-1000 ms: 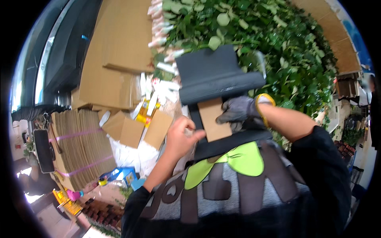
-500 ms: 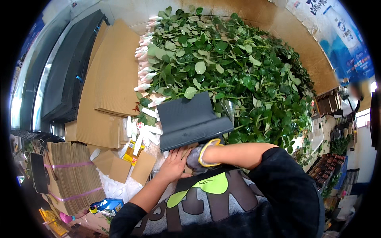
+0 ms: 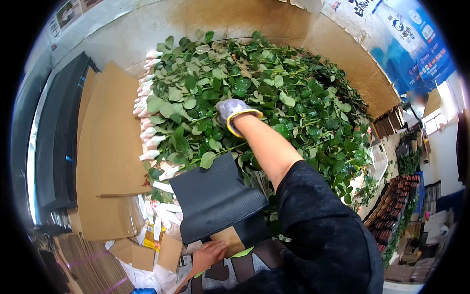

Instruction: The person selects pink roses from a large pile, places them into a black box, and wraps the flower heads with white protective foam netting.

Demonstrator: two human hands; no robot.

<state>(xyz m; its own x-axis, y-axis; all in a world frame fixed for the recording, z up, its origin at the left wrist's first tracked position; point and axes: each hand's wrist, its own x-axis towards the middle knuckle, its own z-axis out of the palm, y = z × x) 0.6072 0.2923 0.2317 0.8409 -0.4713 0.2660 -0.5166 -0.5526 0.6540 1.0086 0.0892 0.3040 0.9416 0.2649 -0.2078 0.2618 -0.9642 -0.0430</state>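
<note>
My left hand (image 3: pixel 209 255) is bare and low in the picture. Its fingers lie flat on a small brown cardboard piece (image 3: pixel 228 239), holding nothing visible. The cardboard rests on a black corrugated sheet (image 3: pixel 215 196), which is bent along its near part. My right hand (image 3: pixel 236 114), in a grey glove with a yellow cuff, reaches far forward into a big heap of leafy rose stems (image 3: pixel 284 98). Its fingers point down among the leaves and are hidden, so any grip is unclear. Pale pink-and-white sleeved flower heads (image 3: pixel 155 142) line the heap's left side.
Large cardboard sheets (image 3: pixel 107 157) and black sheets (image 3: pixel 54 142) lean at the left. Below them stands a strapped cardboard stack (image 3: pixel 95 262). Loose white sleeves (image 3: pixel 166 210) and a yellow packet (image 3: pixel 152 237) lie left of the black sheet. Dark stacked goods (image 3: pixel 399 206) stand at the right.
My right hand has left the black sheet's near edge and moved forward into the stems. My left hand stays near that edge, now on the brown cardboard piece. The view has shifted.
</note>
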